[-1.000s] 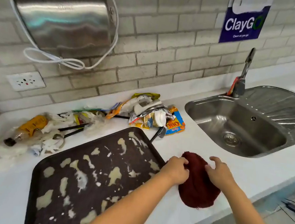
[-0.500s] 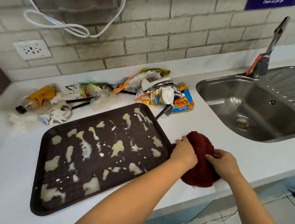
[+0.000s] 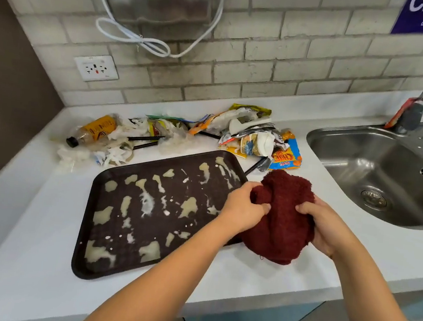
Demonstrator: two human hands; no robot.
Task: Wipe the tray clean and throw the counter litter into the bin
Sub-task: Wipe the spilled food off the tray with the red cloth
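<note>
Centrally, the left hand (image 3: 243,207) and right hand (image 3: 325,226) both clutch the bunched red cloth (image 3: 281,221), apparently gathering it into a wiping pad. Just left lies the smeared tray (image 3: 103,266); litter (image 3: 181,135) crowds the desk (image 3: 34,272) above it.

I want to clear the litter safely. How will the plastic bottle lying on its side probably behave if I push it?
The bottle lies on its side, so it would probably roll. It looks nearly empty, hence likely light. Crumpled tissues against it may drag along.
</note>
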